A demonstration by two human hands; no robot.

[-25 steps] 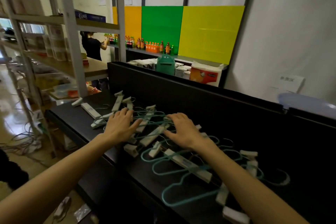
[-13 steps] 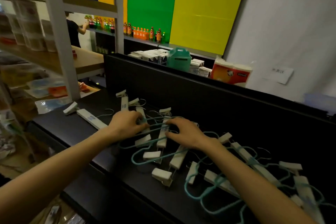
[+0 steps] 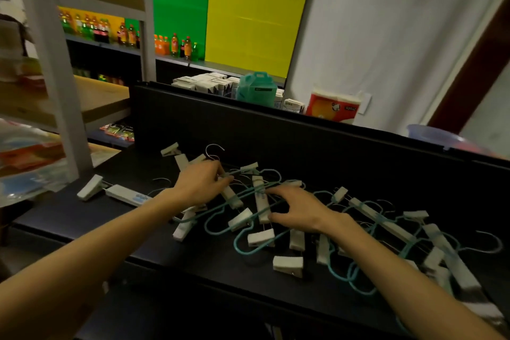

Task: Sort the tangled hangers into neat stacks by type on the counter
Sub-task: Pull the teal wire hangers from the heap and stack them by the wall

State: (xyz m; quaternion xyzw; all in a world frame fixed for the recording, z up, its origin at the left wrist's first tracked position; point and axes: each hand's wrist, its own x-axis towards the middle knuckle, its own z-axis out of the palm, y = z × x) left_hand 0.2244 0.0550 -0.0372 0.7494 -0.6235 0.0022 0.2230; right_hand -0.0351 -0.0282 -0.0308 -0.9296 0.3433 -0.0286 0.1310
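Note:
A tangle of teal wire hangers (image 3: 242, 240) and white clip hangers (image 3: 260, 203) lies spread over the black counter (image 3: 209, 265), running off to the right. My left hand (image 3: 200, 183) is over the pile's far left part, fingers pinched around a thin metal hook and a white clip bar. My right hand (image 3: 296, 210) rests on the pile's middle, fingers spread and pressing on a white clip hanger and teal wire. One white clip hanger (image 3: 121, 193) lies apart at the left. A loose white clip (image 3: 288, 265) sits near the front edge.
A tall black back panel (image 3: 276, 141) rises behind the counter. A white shelf post (image 3: 52, 69) stands at the left, with packaged goods on low shelves. Boxes, a teal jug (image 3: 256, 88) and a tissue pack (image 3: 335, 107) sit beyond the panel.
The view has swung left and down. My left hand has closed its fingers on a hook at the pile's far left. My right hand has slid onto the middle of the pile.

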